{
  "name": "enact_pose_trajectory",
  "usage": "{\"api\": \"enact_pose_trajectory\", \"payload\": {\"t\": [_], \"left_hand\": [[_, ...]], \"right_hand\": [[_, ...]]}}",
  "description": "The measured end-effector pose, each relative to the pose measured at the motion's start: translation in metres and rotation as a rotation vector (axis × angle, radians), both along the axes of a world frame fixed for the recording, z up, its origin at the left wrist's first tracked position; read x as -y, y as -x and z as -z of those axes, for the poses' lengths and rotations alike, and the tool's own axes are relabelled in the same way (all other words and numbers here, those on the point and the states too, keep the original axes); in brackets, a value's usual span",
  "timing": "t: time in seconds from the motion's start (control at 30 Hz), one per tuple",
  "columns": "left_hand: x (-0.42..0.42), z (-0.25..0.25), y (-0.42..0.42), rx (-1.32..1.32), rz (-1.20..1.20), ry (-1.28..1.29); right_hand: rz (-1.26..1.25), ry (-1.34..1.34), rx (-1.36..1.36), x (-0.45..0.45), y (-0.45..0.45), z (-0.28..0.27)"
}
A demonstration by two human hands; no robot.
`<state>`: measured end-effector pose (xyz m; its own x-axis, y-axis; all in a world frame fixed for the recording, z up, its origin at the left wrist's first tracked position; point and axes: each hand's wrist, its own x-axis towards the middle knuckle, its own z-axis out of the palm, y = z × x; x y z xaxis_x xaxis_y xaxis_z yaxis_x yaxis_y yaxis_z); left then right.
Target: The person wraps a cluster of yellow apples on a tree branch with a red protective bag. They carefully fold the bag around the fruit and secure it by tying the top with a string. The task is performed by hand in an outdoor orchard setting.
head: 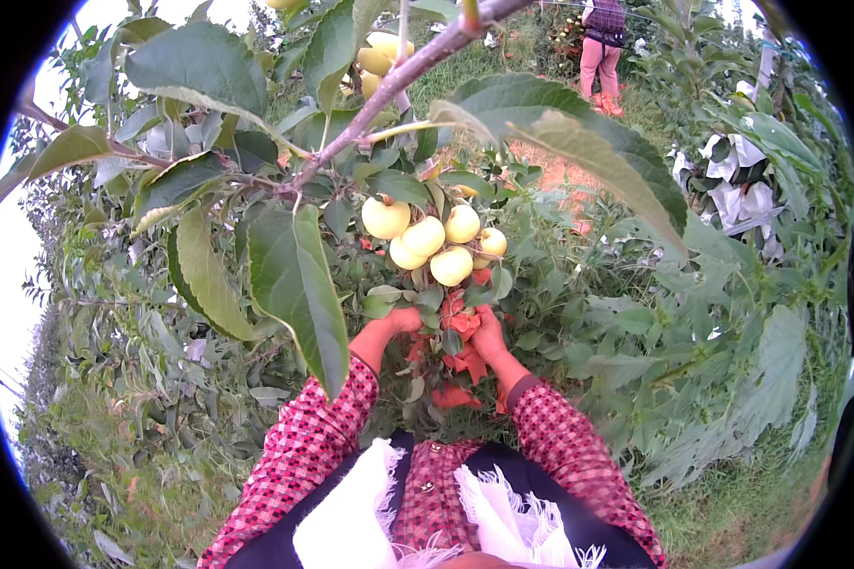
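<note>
A cluster of pale yellow apples point(427, 236) hangs on the tree in the middle of the view. Below it, my right hand point(487, 333) has its fingers on a crumpled red fruit bag point(464, 323) among the leaves. Left of that bag, my left hand point(403, 320) reaches in at the foliage; leaves cover its fingertips, and what it touches cannot be told. More red bag material point(455, 397) hangs or lies under my hands, between my forearms.
A thick branch point(370, 107) with large leaves crosses close in front. White bags point(744, 178) hang on a tree at the right. Another person point(601, 53) stands at the top, near red litter on the ground. Leafy plants point(683, 341) grow beside my right arm.
</note>
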<state>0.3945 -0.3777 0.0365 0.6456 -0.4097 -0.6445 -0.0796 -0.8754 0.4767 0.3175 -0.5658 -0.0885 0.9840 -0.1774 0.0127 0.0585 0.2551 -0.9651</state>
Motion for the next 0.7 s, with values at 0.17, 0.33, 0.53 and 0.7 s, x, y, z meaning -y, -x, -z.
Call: {"api": "enact_pose_trajectory", "payload": {"t": [0.17,0.33,0.53,0.7], "left_hand": [[-0.013,-0.001,0.008,-0.049,-0.094,0.019],[-0.017,-0.005,0.014,-0.098,-0.175,0.062],[-0.021,-0.012,0.026,-0.143,-0.388,0.163],[0.001,-0.045,0.04,-0.201,-0.621,0.233]], "right_hand": [[-0.062,0.013,0.114,-0.009,0.02,-0.05],[-0.091,0.343,0.136,-0.004,0.004,-0.018],[-0.084,-0.052,-0.096,-0.015,0.007,-0.014],[-0.027,-0.244,-0.186,-0.006,0.007,-0.016]]}}
